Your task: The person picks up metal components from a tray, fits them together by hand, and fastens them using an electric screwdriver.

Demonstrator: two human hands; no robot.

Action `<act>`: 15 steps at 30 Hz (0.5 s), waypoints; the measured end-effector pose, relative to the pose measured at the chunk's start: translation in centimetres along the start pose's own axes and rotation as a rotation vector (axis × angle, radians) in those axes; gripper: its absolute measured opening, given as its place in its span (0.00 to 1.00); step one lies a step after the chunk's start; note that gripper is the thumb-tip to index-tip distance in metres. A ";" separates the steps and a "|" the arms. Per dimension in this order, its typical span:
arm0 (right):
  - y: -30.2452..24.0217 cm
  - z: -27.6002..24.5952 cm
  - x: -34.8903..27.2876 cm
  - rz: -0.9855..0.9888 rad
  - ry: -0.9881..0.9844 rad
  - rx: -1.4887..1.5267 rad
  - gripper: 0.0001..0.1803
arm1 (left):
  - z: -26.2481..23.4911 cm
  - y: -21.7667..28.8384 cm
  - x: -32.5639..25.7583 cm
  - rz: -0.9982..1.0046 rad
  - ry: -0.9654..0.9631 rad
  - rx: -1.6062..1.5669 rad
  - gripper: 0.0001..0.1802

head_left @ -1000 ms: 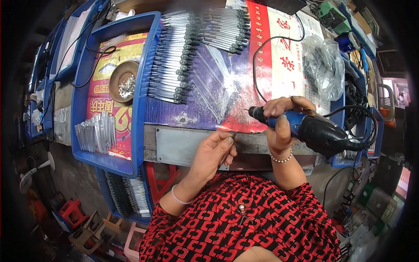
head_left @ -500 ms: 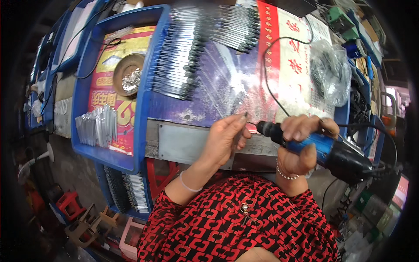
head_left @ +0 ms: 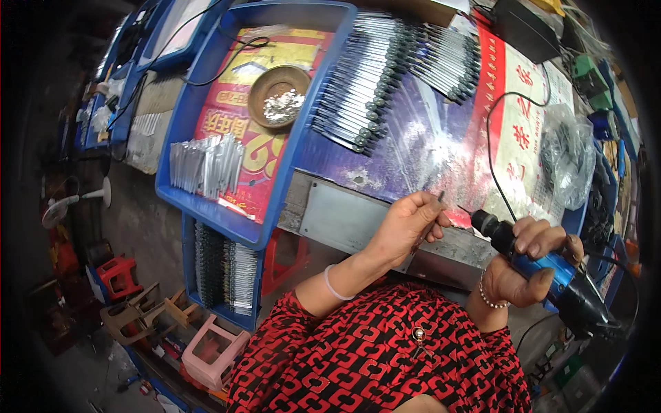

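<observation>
Pinching is what the left hand (head_left: 406, 227) is seen doing: its fingers are curled together and clamped on a thin metal pin (head_left: 434, 210), whose dark tip sticks up just above the fingertips, over the near edge of the grey metal plate (head_left: 337, 217). The plate is taken as the landmark throughout. To the right of the plate, the right hand (head_left: 527, 265) is wrapped around a blue and black electric screwdriver (head_left: 551, 275); the fingers are closed tight on its body, the thumb is laid along the underside, and the black nose of the tool is pointed towards the pin, near it but not touching. A black cable (head_left: 492, 144) is seen running from beyond the plate across the printed red and purple sheet (head_left: 441, 138). Beyond the plate, rows of thin pins with dark heads (head_left: 372, 96) are laid out on that sheet. To the left of the plate a blue tray (head_left: 206, 213) is set, in which a brass bowl of small bright parts (head_left: 279, 100) and a row of silver pins (head_left: 206, 165) are held. Farther right of the plate, a clear plastic bag of dark parts (head_left: 568, 155) is seen. Below the plate, a red and black patterned garment (head_left: 385, 351) is worn by the person.
</observation>
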State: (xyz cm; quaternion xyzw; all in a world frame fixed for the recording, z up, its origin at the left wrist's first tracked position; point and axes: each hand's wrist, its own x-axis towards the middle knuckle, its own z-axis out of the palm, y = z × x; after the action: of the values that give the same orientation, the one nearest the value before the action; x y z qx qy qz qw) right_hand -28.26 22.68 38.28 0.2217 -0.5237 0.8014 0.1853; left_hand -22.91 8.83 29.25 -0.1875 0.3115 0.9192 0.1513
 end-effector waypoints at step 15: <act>6.2 1.3 0.7 0.094 -0.025 -0.096 0.23 | -1.5 0.5 -1.4 -0.002 -0.090 -0.236 0.10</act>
State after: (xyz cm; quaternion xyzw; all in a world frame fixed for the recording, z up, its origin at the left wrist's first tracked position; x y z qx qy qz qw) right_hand -31.93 19.13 34.49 0.1978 -0.5736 0.7804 0.1512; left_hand -21.51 7.25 28.98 -0.1626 0.1941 0.9568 0.1428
